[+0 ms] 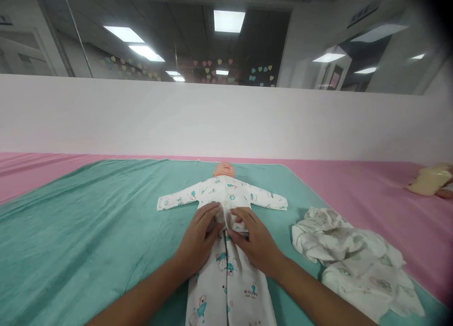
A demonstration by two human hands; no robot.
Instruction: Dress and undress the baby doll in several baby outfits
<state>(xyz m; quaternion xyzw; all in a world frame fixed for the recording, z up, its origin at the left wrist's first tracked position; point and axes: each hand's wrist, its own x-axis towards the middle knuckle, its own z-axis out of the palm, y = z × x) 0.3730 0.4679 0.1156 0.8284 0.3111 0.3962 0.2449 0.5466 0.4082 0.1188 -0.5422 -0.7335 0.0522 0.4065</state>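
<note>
A baby doll [224, 169] lies on its back with its head at the far end. It wears a white printed baby shirt [208, 190] with both sleeves stretched out sideways. White printed baby trousers [226, 288] extend toward me below the shirt. My left hand [198, 238] is at the shirt's lower front, thumb and fingers pinching the edge left of the middle. My right hand [257, 243] pinches the matching edge on the right. The two hands are close together, and a button shows just above them on the front opening. The doll's legs cannot be made out.
A green blanket [99, 231] covers a pink sheet [354, 189]. To the right lies a crumpled heap of white printed cloth [357, 260]. A yellowish object [430, 179] sits at the far right edge. Behind stands a low white wall [212, 121] with windows above.
</note>
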